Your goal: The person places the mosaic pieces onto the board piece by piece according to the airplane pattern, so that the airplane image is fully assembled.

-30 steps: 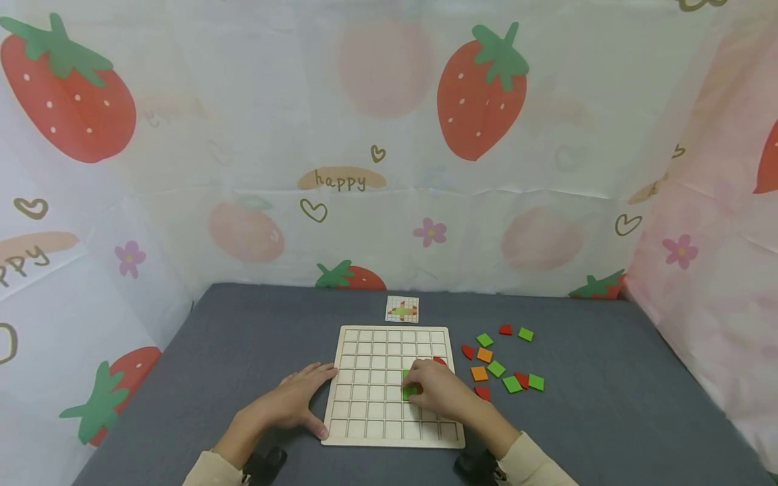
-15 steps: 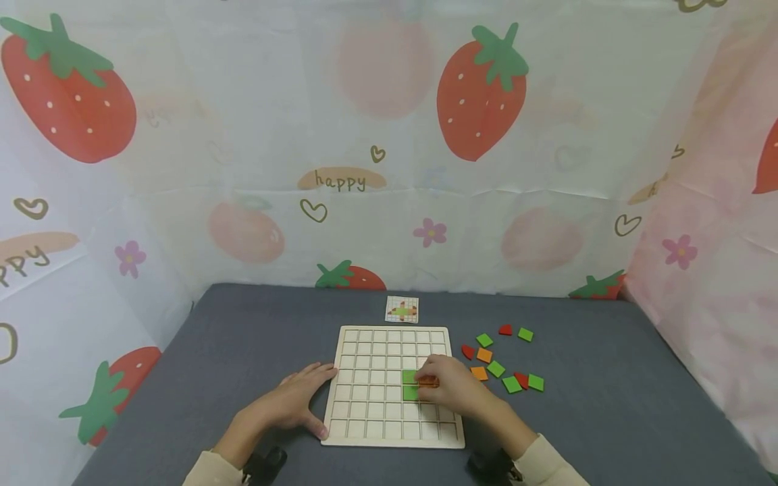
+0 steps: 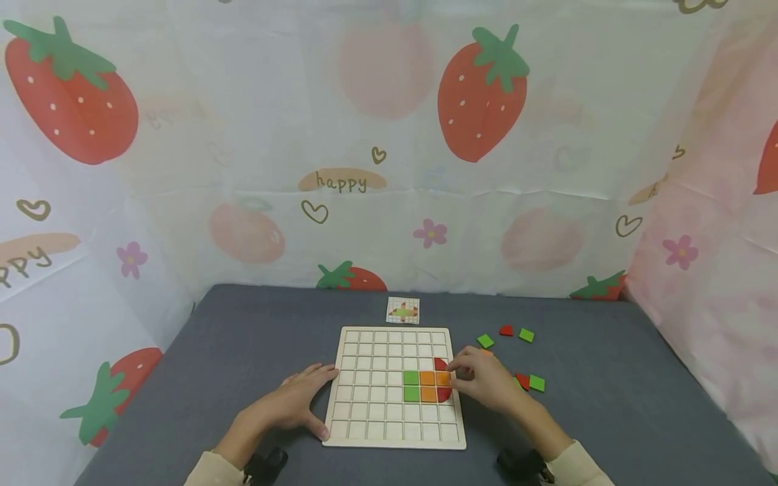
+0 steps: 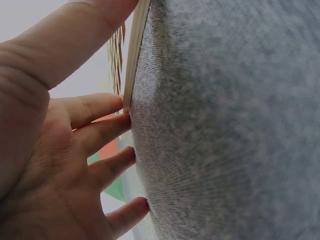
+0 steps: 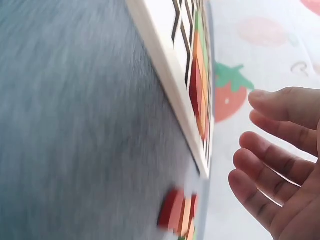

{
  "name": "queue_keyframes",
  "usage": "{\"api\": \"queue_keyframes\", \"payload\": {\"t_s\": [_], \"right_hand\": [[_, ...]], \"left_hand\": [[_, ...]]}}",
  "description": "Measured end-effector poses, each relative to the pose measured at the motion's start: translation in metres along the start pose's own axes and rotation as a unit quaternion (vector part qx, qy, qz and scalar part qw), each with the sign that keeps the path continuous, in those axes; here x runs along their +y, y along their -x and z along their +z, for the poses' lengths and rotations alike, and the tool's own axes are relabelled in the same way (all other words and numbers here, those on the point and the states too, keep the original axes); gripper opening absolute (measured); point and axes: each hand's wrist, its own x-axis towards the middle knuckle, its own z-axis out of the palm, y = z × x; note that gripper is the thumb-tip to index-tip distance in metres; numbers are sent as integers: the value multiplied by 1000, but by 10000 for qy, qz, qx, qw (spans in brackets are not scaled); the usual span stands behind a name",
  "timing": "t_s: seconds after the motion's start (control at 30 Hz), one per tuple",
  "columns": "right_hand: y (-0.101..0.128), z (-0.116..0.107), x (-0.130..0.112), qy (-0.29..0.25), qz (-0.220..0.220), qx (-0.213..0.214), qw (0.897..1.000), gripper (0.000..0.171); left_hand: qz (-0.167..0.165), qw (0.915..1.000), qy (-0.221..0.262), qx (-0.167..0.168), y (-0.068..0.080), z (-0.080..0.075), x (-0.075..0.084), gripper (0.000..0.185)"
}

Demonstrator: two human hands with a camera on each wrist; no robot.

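Note:
A pale wooden grid board [image 3: 394, 445] lies on the table. Green square tiles [image 3: 411, 393] sit in its cells beside orange square tiles [image 3: 427, 379], with a red rounded piece above [image 3: 439, 364] and another red piece [image 3: 444, 394] at their right end. My left hand [image 3: 288, 399] rests along the board's left side, fingers spread, thumb and index finger at its edge. Over the board's right edge hovers my right hand [image 3: 486, 383], its fingers loosely bent; the right wrist view shows nothing between thumb [image 5: 280, 102] and fingers.
Loose green tiles [image 3: 526, 335], red pieces [image 3: 506, 330] and an orange tile lie right of the board, partly hidden by my right hand. A small pattern card [image 3: 403, 310] lies behind the board. Strawberry-printed cloth [image 3: 480, 216] walls the table's back and sides.
My right hand has moved from over the green tiles, across the orange ones, to the board's right edge, uncovering orange and red pieces in the grid. The left hand has stayed still.

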Motion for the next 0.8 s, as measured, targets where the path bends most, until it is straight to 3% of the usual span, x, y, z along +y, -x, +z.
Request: {"api": "queue_keyframes", "payload": {"t_s": [0.37,0.8], "right_hand": [[13,-21,30,250,296,558,9977,16],[32,-45,64,518,713,640,9941,23]], "left_hand": [[-47,9999,66,-118,-1,-2,2,106],[-55,9999,69,-83,0,-1,0,106]]}}
